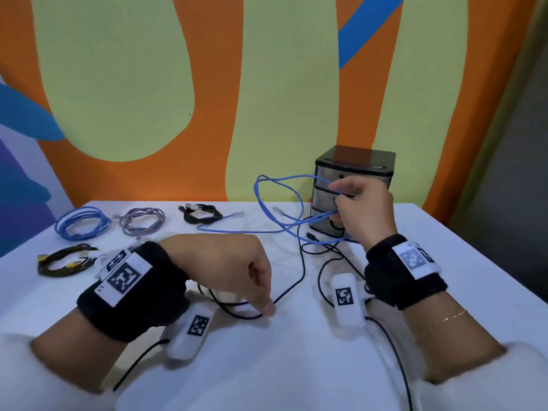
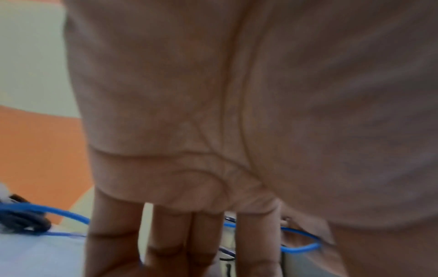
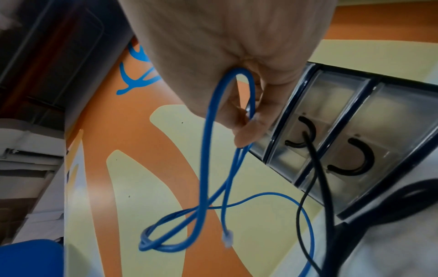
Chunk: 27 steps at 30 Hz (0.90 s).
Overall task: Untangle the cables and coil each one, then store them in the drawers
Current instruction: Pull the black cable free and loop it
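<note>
You're mid-coil, right hand gripping blue ethernet cable loops by the drawer unit, left hand pinching the black cable on the bench, so next I'd free the blue tail.

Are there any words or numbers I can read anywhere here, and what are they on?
No words or numbers can be read anywhere.
Black-and-white square code patterns, not letters: on the left wristband tag, the right wristband tag and the two white wrist devices.
The drawer unit shows no label.
The cables show no readable print.
</note>
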Each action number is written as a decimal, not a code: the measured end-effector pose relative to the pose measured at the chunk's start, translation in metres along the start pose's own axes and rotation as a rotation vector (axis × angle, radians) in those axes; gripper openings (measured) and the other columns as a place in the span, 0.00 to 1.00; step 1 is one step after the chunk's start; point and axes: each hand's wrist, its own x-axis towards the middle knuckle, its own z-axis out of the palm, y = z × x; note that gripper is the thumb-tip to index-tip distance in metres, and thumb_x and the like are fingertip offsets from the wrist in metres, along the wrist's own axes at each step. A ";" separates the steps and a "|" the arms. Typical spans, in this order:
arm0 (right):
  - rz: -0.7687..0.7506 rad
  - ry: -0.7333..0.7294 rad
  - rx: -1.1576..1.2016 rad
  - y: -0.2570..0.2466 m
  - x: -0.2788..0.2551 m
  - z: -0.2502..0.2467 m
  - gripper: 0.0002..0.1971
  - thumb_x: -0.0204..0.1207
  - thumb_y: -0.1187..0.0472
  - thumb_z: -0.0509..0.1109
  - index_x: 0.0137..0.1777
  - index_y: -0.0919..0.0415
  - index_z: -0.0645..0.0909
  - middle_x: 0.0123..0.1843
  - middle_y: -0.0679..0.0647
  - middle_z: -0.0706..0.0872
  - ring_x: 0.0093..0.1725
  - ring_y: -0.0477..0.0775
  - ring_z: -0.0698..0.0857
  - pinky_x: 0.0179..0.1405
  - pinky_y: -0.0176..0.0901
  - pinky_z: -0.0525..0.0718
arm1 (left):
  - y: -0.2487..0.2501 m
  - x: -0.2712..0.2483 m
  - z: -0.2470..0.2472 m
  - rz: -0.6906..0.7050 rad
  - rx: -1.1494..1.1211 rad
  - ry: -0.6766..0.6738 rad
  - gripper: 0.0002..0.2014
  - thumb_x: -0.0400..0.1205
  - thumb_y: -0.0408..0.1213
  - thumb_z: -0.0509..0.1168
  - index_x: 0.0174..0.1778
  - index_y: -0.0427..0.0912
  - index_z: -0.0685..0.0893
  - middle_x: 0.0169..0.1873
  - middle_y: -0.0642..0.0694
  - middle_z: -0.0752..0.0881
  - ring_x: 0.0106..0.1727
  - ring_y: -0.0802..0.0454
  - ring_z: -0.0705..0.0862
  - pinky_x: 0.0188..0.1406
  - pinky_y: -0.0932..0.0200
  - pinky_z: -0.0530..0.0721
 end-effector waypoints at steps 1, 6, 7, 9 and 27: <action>0.008 0.005 0.010 0.001 0.001 -0.001 0.19 0.75 0.75 0.66 0.49 0.54 0.94 0.50 0.41 0.89 0.52 0.56 0.93 0.47 0.56 0.95 | 0.003 0.000 0.001 0.041 0.006 0.007 0.08 0.80 0.55 0.79 0.47 0.55 0.94 0.41 0.58 0.92 0.39 0.66 0.83 0.40 0.70 0.77; 0.014 0.067 0.009 0.003 0.004 -0.005 0.19 0.76 0.75 0.66 0.41 0.53 0.93 0.47 0.49 0.93 0.38 0.56 0.92 0.38 0.53 0.95 | -0.002 -0.006 -0.005 0.140 -0.176 0.148 0.07 0.82 0.42 0.71 0.41 0.44 0.89 0.39 0.50 0.94 0.38 0.58 0.87 0.46 0.48 0.86; 0.011 0.090 0.014 0.004 0.005 -0.006 0.19 0.75 0.74 0.65 0.40 0.52 0.93 0.44 0.49 0.93 0.38 0.56 0.92 0.40 0.54 0.95 | -0.004 -0.011 -0.008 0.171 -0.296 0.192 0.09 0.81 0.41 0.69 0.40 0.40 0.86 0.38 0.46 0.94 0.37 0.53 0.88 0.44 0.48 0.85; -0.019 0.116 -0.018 0.006 0.008 -0.009 0.18 0.73 0.72 0.65 0.39 0.50 0.93 0.41 0.49 0.93 0.40 0.56 0.91 0.43 0.55 0.94 | -0.009 -0.022 -0.019 0.253 -0.549 0.322 0.09 0.80 0.38 0.65 0.38 0.36 0.80 0.31 0.39 0.90 0.29 0.46 0.83 0.34 0.55 0.82; -0.097 -0.653 0.764 -0.050 -0.022 -0.010 0.27 0.87 0.41 0.62 0.81 0.54 0.78 0.74 0.61 0.87 0.80 0.58 0.80 0.80 0.62 0.76 | 0.033 -0.044 -0.127 0.439 -0.434 1.005 0.11 0.91 0.45 0.69 0.47 0.45 0.91 0.26 0.56 0.74 0.30 0.53 0.71 0.31 0.58 0.68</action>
